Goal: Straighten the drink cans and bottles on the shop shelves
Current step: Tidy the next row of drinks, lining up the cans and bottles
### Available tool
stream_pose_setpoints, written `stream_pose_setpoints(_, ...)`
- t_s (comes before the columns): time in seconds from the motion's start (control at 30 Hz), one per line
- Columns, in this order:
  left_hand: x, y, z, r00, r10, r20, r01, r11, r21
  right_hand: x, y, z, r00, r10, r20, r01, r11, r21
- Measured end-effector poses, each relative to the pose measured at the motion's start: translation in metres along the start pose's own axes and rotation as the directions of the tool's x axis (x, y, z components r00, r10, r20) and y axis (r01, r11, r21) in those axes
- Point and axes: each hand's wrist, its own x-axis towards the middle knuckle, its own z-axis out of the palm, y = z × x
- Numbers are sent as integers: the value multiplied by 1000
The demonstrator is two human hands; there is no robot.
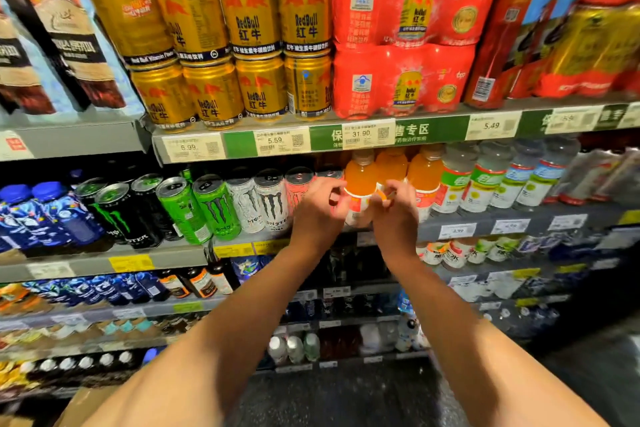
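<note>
Clear plastic bottle of orange drink, white-and-red label (360, 184): upright, front edge of middle shelf, between pink Monster can (298, 189) and two more orange bottles (425, 172) to its right. Monster cans, black, green (216, 206) and white (272, 199), stand upright leftward. Gold Red Bull cans (249, 5) stacked two high on shelf above.
</note>
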Motion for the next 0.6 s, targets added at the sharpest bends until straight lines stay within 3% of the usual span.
stream_pose_setpoints(0.07, 4, 5, 10, 999, -3, -48, 2, 1000, -22, 9, 1, -7, 1000, -18, -13, 18, 1000, -14)
stream_pose_setpoints(0.13, 8, 9, 19, 1000, -20, 9, 20, 1000, -23, 16, 1, -17, 1000, 14, -6, -14, 1000, 9)
stream_pose_setpoints(0.2, 12, 12, 28, 993, -77, 91, 76, 997, 12, 21, 4, -27, 996, 44, -72, -45, 999, -14)
stream_pose_setpoints(0.27, 18, 15, 37, 986, -143, 85, 134, 985, 106, 30, 8, -38, 985, 73, -157, -78, 997, -24)
stream_pose_setpoints(0.4, 35, 19, 52, 949, -306, 79, 282, 933, 222, 47, 18, -52, 992, 78, -101, -89, 990, -106)
stream_pose_setpoints(0.5, 41, 20, 59, 931, -357, 74, 324, 904, 280, 53, 27, -60, 992, -89, -85, 61, 956, -289)
stream_pose_setpoints(0.6, 42, 21, 67, 929, -371, 8, 352, 890, 290, 61, 40, -70, 979, -200, -23, 189, 952, -243)
